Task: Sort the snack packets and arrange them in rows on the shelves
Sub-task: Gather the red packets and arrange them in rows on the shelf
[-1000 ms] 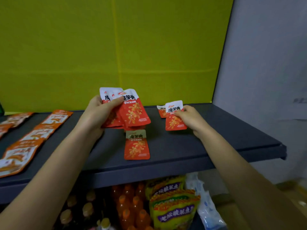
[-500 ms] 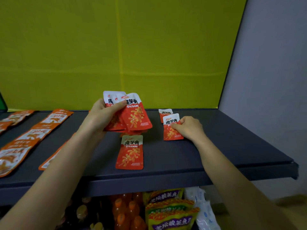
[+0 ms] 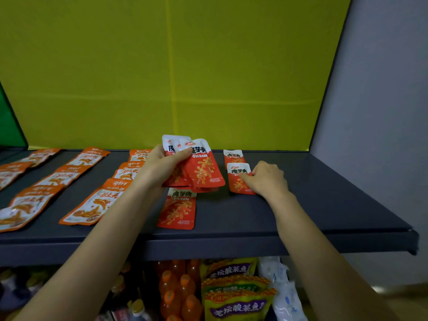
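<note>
Head view: the red packet (image 3: 239, 179) lies flat under the right hand's (image 3: 265, 179) fingertips, being set into a row, while the left hand (image 3: 162, 165) clamps the fan (image 3: 199, 167) just beside it, likely source of the next packet.

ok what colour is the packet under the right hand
Red with a white top band, seen in the head view: the packet under the right hand.

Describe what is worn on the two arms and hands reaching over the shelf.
Nothing is worn that shows. The left hand and the right hand are bare, with no gloves, rings or watch in view, and both forearms are uncovered up to the bottom edge of the picture, so no sleeves appear. The fingers carry no visible markings, tape or cables.
</note>
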`<state>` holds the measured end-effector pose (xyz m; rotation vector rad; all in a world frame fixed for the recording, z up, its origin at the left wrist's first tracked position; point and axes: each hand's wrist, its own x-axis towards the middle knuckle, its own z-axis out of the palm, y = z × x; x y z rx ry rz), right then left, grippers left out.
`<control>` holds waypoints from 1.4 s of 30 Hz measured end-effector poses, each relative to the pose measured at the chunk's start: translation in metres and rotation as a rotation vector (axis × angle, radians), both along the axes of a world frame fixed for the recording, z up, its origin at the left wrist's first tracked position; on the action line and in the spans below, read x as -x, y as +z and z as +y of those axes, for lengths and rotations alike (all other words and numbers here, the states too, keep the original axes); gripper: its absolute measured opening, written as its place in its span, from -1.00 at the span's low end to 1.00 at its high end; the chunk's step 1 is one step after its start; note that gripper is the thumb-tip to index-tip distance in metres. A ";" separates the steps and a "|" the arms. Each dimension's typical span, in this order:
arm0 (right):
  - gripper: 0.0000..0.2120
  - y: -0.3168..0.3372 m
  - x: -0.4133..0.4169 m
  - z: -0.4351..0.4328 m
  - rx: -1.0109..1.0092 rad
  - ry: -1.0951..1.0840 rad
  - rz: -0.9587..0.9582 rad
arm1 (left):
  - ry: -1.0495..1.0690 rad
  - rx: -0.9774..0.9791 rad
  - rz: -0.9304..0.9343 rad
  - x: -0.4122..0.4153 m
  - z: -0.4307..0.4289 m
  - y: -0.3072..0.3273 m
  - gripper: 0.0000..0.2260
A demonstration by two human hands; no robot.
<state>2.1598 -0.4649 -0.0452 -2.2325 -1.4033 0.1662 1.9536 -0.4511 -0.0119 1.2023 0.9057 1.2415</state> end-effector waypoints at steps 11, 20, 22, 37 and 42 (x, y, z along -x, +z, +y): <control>-0.66 0.027 0.031 -0.018 -0.277 0.389 0.405 | -0.091 -0.023 0.018 -0.018 -0.005 -0.006 -0.92; -0.81 0.020 0.021 -0.023 -0.287 0.458 0.720 | -0.100 0.030 0.063 -0.021 -0.005 -0.004 -0.71; -0.85 0.022 0.016 -0.027 -0.322 0.441 0.749 | -0.070 0.022 0.094 -0.020 -0.001 -0.002 -0.68; -0.69 -0.015 0.003 -0.073 -0.145 0.156 0.164 | -0.023 0.004 0.117 -0.009 0.009 0.010 -0.79; -0.70 -0.013 0.008 -0.073 -0.115 0.152 0.036 | -0.041 -0.007 0.115 -0.006 0.010 0.012 -0.74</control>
